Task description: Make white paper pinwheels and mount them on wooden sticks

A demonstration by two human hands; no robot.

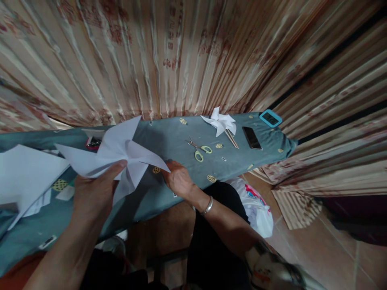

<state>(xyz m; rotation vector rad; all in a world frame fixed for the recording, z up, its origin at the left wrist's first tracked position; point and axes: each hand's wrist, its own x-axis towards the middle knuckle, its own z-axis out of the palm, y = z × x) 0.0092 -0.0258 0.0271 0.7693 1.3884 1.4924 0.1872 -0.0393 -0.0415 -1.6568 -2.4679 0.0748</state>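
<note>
A large white paper pinwheel (116, 147) is held up over the table. My left hand (95, 193) is closed on it, with the thumb pressed near the pinwheel's centre. My right hand (179, 179) is at the tip of the right blade, fingers curled and partly hidden; it appears to pinch that tip. A pair of scissors (198, 150) with yellow-green handles lies open on the table beyond my right hand. Behind my left hand is a small red box (93, 143) with dark small items in it.
Sheets of white paper (26, 173) lie at the left of the cloth-covered table (169, 137). Toward the right are a smaller pinwheel (220, 121) with sticks (232, 139), a phone (251, 137) and a blue-framed device (271, 118). A plastic bag (256, 209) sits on the floor; curtains (169, 60) hang behind.
</note>
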